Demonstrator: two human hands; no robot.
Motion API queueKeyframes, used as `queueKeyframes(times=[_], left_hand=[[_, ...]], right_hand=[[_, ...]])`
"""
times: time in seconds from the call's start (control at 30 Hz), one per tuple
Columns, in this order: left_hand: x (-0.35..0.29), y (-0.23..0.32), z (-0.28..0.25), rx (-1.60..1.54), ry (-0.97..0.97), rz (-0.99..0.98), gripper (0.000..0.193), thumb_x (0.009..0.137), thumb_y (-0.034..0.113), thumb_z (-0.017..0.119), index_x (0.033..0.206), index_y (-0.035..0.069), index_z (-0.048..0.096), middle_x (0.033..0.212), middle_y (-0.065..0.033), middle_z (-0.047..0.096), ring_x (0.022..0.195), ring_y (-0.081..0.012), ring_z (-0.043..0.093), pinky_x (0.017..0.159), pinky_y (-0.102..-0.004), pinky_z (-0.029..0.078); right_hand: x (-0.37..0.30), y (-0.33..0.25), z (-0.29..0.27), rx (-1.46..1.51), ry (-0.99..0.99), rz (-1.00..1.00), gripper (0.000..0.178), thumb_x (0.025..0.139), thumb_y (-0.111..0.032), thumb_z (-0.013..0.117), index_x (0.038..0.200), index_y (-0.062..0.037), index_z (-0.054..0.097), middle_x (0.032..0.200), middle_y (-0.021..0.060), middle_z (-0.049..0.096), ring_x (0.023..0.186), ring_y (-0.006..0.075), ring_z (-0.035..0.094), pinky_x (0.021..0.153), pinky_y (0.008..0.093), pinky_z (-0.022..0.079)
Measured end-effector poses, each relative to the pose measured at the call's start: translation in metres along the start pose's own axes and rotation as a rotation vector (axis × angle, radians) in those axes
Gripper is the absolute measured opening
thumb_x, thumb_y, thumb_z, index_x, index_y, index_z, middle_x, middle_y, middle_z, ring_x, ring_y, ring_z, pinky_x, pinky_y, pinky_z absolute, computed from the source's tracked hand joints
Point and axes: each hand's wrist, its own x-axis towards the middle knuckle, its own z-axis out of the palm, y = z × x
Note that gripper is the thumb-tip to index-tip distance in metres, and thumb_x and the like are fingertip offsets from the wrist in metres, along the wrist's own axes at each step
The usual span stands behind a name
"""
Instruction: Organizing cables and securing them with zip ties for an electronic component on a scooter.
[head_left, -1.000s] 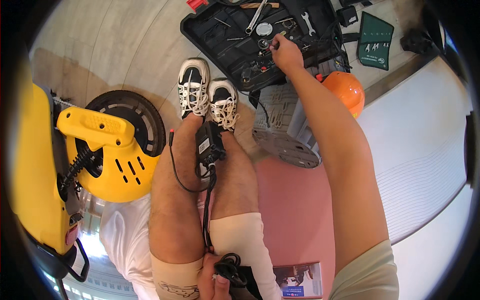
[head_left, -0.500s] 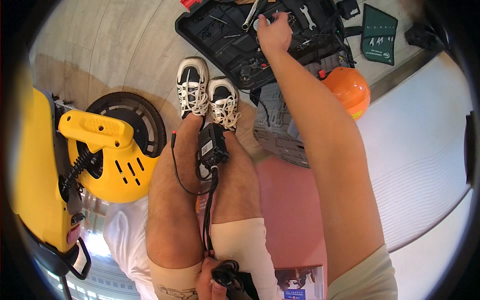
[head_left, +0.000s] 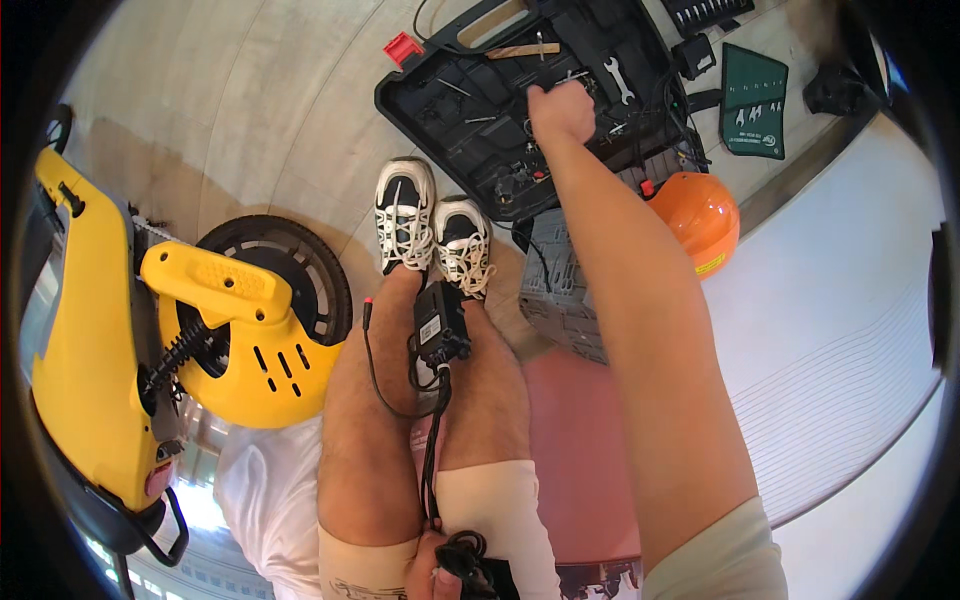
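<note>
My left hand (head_left: 432, 566), low in the picture, is closed around black cables (head_left: 432, 465); a coiled part of them (head_left: 462, 555) hangs at its fingers. The cables run up to a black controller box (head_left: 441, 322) lying across my shins, and one thin lead ends in a red-tipped plug (head_left: 367, 312). My right hand (head_left: 563, 112) reaches into a black toolbox (head_left: 400, 100), its fingers curled downward among loose tools. What they grip, if anything, is hidden. An open-end wrench (head_left: 619, 80) lies to its right, and a wooden-handled tool (head_left: 522, 51) lies beyond it.
A yellow electric scooter (head_left: 90, 330) with a black wheel (head_left: 325, 290) stands at the left. Right of the toolbox lie an orange hard hat (head_left: 705, 222), a green wrench pouch (head_left: 753, 105) and a grey plastic case (head_left: 560, 290). A large white panel (head_left: 820, 330) fills the right side.
The view has shifted, so most things sit lower. My right hand has moved nearer within the toolbox, and the wooden-handled tool shows more fully. My left hand still holds the cables.
</note>
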Motion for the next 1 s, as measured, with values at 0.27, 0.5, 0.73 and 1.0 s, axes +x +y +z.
queueKeyframes(times=[0.27,0.5,0.73,1.0], left_hand=[[0.003,0.058,0.031,0.378,-0.128,0.253,0.07,0.1,0.054,0.034,0.127,-0.009,0.047,0.112,-0.0164,0.057,0.103,-0.0261,0.054,0.09,-0.0365,0.043],[-0.002,0.06,0.025,0.323,-0.211,0.094,0.069,0.1,0.052,0.033,0.129,-0.009,0.046,0.117,-0.0181,0.056,0.108,-0.0271,0.053,0.094,-0.0368,0.041],[0.001,0.058,0.017,0.291,-0.17,0.122,0.073,0.099,0.055,0.033,0.129,-0.01,0.046,0.117,-0.0197,0.056,0.107,-0.0299,0.054,0.094,-0.0378,0.041],[-0.01,0.023,-0.007,0.101,-0.171,0.043,0.069,0.099,0.049,0.038,0.144,-0.004,0.034,0.138,-0.0241,0.043,0.126,-0.0359,0.044,0.106,-0.0381,0.032]], right_hand=[[0.012,0.056,-0.004,-0.016,0.038,-0.127,0.035,0.084,-0.032,0.066,0.103,-0.0035,0.064,0.104,0.0209,0.069,0.099,0.0383,0.067,0.085,0.0462,0.054],[-0.005,0.049,0.004,0.035,0.008,-0.277,0.027,0.087,-0.031,0.063,0.099,-0.0073,0.065,0.097,0.017,0.07,0.093,0.0378,0.067,0.08,0.0465,0.053],[-0.042,0.014,0.042,-0.107,-0.211,-0.679,0.032,0.091,-0.025,0.06,0.121,-0.0147,0.059,0.095,0.0146,0.07,0.094,0.0369,0.066,0.08,0.0476,0.052],[-0.051,-0.016,0.075,-0.282,-0.182,-0.53,0.027,0.094,-0.015,0.05,0.119,-0.0072,0.053,0.093,0.02,0.07,0.093,0.0368,0.068,0.081,0.0465,0.053]])
